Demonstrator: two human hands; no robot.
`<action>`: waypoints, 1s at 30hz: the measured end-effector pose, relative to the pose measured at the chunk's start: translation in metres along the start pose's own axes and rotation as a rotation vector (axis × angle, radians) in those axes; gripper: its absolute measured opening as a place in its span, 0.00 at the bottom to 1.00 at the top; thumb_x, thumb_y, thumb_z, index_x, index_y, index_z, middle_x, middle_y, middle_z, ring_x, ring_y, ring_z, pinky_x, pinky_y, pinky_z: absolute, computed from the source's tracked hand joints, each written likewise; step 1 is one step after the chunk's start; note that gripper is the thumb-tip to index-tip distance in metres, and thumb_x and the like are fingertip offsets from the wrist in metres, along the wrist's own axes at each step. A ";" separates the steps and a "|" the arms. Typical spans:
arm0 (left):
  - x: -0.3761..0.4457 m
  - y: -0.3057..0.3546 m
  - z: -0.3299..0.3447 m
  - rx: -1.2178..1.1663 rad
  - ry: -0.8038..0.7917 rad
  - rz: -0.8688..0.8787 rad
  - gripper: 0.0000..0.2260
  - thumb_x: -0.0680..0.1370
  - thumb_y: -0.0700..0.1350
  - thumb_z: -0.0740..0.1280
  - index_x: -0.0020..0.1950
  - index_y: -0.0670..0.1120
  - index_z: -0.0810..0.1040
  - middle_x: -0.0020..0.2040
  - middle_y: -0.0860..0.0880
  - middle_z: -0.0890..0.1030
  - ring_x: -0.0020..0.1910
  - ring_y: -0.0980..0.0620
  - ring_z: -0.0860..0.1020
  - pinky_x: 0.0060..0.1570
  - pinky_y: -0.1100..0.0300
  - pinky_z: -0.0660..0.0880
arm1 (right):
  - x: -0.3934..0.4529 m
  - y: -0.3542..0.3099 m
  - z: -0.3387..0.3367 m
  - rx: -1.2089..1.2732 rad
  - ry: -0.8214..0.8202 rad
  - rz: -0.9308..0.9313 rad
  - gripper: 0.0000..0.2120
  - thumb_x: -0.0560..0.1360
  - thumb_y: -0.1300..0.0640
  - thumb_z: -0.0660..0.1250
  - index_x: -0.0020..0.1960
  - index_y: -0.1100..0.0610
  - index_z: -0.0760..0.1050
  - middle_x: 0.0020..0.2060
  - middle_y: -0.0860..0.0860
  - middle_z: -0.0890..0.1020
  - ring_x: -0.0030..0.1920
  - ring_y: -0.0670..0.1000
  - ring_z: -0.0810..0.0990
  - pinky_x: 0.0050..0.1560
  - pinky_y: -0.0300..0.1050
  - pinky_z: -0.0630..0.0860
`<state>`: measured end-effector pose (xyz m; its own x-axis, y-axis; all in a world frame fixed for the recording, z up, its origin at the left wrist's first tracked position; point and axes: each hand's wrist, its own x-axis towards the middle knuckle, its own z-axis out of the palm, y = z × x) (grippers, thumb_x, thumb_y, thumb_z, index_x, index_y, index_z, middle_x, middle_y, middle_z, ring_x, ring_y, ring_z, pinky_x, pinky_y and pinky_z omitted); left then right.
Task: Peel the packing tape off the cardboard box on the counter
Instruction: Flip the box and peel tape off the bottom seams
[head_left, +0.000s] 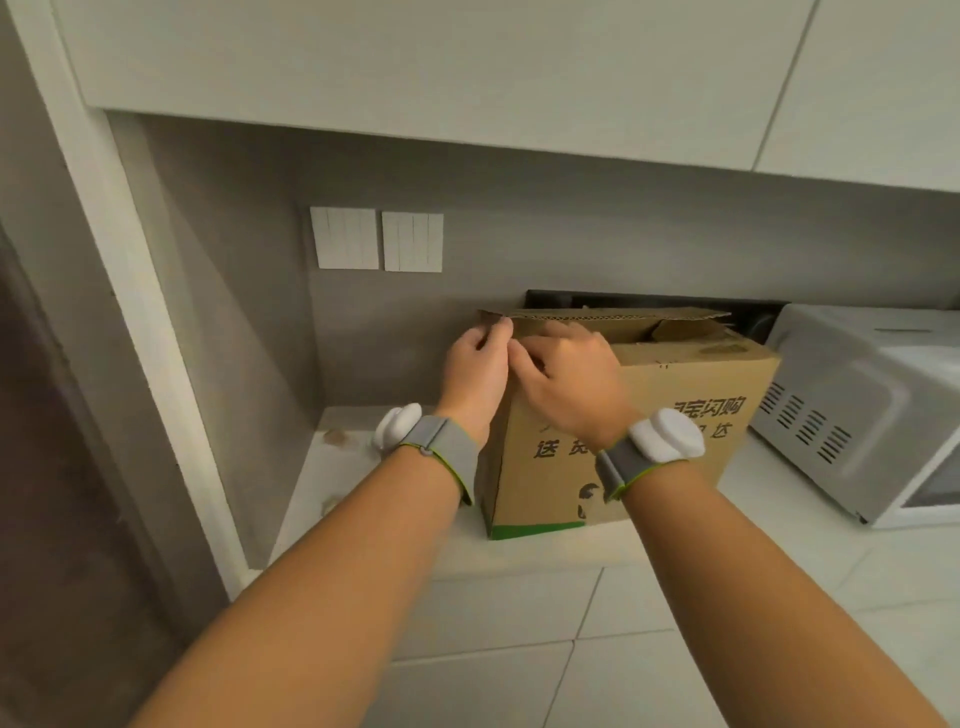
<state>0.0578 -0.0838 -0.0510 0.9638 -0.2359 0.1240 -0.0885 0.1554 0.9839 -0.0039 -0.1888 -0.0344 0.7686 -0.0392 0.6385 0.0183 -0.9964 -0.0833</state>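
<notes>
A white microwave (857, 410) with side vent slots sits at the right edge of the frame. Two white switch plates (377, 239) hang side by side on the grey wall, upper centre-left, beneath pale cabinets (415, 62)

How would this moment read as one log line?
step: peeling tape | left hand: pinching box flap | right hand: fingers curled at cardboard box corner | tape: not discernible

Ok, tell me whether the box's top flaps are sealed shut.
No. The cardboard box stands open on the counter, its back flap upright, while both hands work at its near left top corner.
</notes>
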 end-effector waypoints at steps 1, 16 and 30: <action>0.002 0.003 0.008 0.018 0.006 0.002 0.11 0.77 0.57 0.65 0.54 0.53 0.80 0.51 0.53 0.82 0.51 0.54 0.79 0.45 0.57 0.74 | 0.000 0.011 -0.006 0.076 0.017 0.020 0.19 0.83 0.43 0.56 0.52 0.48 0.84 0.47 0.48 0.82 0.50 0.52 0.78 0.52 0.51 0.73; 0.033 -0.006 0.021 0.250 -0.034 -0.084 0.16 0.79 0.50 0.61 0.62 0.43 0.75 0.57 0.41 0.80 0.53 0.42 0.77 0.48 0.52 0.74 | -0.029 0.201 -0.039 0.586 0.205 1.093 0.28 0.73 0.39 0.70 0.67 0.54 0.74 0.57 0.55 0.82 0.47 0.54 0.82 0.50 0.47 0.78; 0.043 -0.013 0.015 -0.002 -0.009 -0.199 0.08 0.72 0.53 0.63 0.44 0.48 0.74 0.33 0.49 0.74 0.29 0.50 0.74 0.29 0.60 0.70 | -0.050 0.219 -0.010 0.998 0.170 1.111 0.29 0.64 0.29 0.64 0.54 0.50 0.75 0.42 0.55 0.86 0.46 0.57 0.86 0.52 0.54 0.82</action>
<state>0.0968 -0.1108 -0.0564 0.9599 -0.2709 -0.0716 0.1040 0.1071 0.9888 -0.0451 -0.4057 -0.0771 0.6032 -0.7972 -0.0248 -0.0376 0.0026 -0.9993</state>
